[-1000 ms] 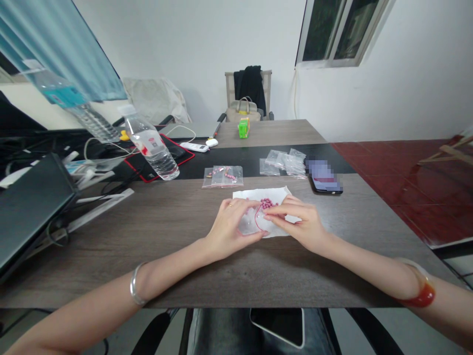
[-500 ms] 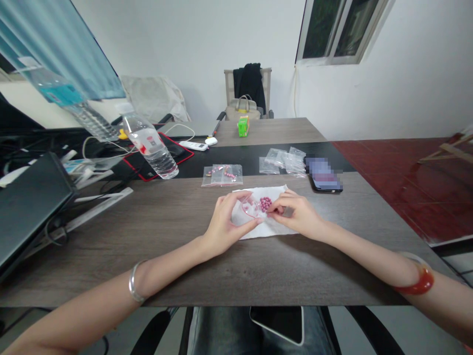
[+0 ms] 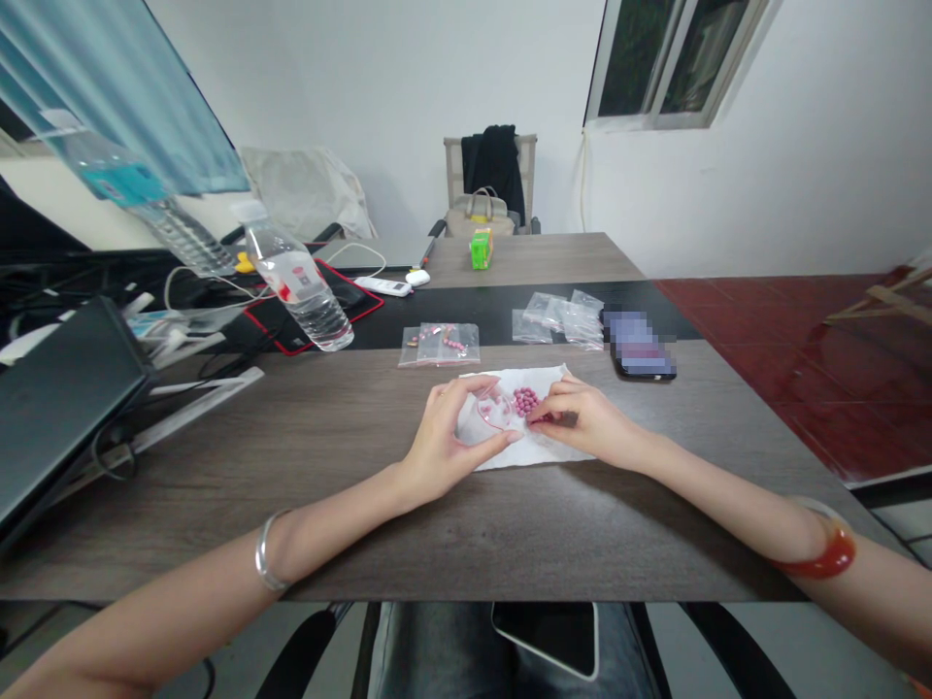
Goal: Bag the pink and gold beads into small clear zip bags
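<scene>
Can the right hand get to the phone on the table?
Probably yes: the phone lies a little beyond the right hand, and nothing seems to stand between them, though that hand is down at the pink beads.

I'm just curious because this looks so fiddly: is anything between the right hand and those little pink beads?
Nothing visible is in the way. The right hand has its fingertips at the edge of the pink beads; the left hand is on the other side.
</scene>
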Demonstrator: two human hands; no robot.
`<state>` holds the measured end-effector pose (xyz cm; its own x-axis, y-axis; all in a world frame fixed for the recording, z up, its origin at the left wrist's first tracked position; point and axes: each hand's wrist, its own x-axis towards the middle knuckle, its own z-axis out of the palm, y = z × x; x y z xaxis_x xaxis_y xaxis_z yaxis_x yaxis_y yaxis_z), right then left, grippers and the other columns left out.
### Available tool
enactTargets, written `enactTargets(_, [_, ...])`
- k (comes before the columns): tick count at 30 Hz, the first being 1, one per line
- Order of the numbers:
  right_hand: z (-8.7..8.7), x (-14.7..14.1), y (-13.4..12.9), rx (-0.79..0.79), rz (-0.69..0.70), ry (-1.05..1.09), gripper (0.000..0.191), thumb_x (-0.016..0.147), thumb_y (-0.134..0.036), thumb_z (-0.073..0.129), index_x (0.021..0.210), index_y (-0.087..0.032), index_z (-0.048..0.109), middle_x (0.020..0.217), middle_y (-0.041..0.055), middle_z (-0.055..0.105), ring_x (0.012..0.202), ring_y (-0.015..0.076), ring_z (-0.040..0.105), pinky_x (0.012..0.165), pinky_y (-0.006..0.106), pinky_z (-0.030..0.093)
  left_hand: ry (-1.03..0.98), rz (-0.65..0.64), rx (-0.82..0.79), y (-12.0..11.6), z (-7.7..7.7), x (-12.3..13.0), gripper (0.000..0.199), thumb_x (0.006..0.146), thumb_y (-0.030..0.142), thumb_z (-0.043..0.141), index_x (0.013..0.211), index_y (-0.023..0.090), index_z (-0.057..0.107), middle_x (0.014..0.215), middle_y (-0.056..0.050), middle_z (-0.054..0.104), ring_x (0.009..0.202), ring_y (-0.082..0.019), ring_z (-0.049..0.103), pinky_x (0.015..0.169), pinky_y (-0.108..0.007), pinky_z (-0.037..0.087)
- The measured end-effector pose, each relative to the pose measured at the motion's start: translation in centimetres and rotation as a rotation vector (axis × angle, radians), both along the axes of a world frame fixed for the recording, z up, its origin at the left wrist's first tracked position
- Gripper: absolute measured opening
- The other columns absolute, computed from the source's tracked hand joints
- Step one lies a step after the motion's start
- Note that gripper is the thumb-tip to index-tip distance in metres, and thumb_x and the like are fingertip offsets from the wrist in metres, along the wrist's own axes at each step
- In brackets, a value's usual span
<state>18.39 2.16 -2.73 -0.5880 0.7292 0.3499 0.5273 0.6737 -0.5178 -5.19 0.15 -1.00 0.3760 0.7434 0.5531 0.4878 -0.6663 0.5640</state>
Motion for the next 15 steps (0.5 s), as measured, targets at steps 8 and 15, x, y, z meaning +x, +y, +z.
enactTargets(8, [0.2, -0.8, -0.4, 0.024, -0.062, 0.115, 0.012, 0.087, -0.026, 0.061, 0.081, -0.019, 0.069, 0.067, 0.0004, 0.060, 0.067, 0.0151, 0.052, 0.067, 0.029, 0.040, 0.071, -0.001, -0.016, -0.2, 0.4, 0.1, 0.044, 0.078, 0.043, 0.071, 0.113, 0.023, 0.054, 0.104, -0.006, 0.067, 0.098, -0.024, 0.062, 0.090, -0.039, 0.041])
enactTargets(15, [1.9, -1.9, -2.3, 0.124, -0.137, 0.372, 0.013, 0.088, -0.033, 0.062, 0.087, -0.023, 0.071, 0.064, -0.0009, 0.061, 0.064, 0.0149, 0.053, 0.067, 0.031, 0.042, 0.176, -0.051, 0.005, -0.1, 0.0, 0.2, 0.050, 0.075, 0.044, 0.073, 0.117, 0.024, 0.054, 0.107, -0.006, 0.069, 0.100, -0.025, 0.062, 0.092, -0.039, 0.037])
